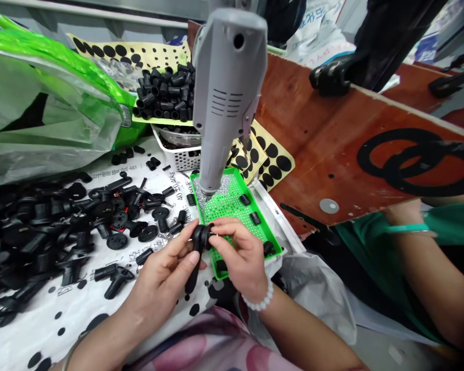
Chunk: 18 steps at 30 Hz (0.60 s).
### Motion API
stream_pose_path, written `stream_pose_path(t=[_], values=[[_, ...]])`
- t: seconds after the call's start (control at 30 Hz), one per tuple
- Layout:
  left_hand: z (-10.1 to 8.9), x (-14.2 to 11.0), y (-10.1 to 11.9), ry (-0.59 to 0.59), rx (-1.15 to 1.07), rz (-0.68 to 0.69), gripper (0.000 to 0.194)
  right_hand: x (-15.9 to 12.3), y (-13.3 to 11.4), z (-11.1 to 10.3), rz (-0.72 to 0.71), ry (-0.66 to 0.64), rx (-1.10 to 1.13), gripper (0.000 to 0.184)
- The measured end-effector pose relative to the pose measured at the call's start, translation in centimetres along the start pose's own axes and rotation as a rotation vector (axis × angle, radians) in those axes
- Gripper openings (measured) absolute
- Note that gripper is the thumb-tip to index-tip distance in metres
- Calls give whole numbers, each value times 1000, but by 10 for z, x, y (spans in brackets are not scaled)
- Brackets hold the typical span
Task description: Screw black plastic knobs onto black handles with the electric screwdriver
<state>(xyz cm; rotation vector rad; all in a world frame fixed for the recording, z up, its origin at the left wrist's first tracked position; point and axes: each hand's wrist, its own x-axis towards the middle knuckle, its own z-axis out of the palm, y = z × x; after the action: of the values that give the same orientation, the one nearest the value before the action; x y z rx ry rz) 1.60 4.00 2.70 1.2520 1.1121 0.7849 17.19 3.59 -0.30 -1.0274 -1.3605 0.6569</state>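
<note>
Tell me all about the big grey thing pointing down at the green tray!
It looks like a hot-air gun made of smooth grey plastic. It stands upright with its nose down, and it has a round hole near the top and thin slits on its side. A darker grey bracket sits along one edge. The body narrows to a small metal tip just above one corner of the green tray. I cannot tell whether the tip touches the tray.

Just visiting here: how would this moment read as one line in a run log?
left hand: grips black plastic part | right hand: pinches same part | nearby: green tray, gray heat gun
</note>
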Motion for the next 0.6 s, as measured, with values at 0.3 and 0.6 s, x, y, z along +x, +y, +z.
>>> stream_pose_path(t=[0.3,0.6], values=[[5,3,2,5,5,23,58,2,-2,-2,-18,44,-25,11],[4,4,4,30,-73,-15,56,3,-7,-5,-31,1,-41,11]])
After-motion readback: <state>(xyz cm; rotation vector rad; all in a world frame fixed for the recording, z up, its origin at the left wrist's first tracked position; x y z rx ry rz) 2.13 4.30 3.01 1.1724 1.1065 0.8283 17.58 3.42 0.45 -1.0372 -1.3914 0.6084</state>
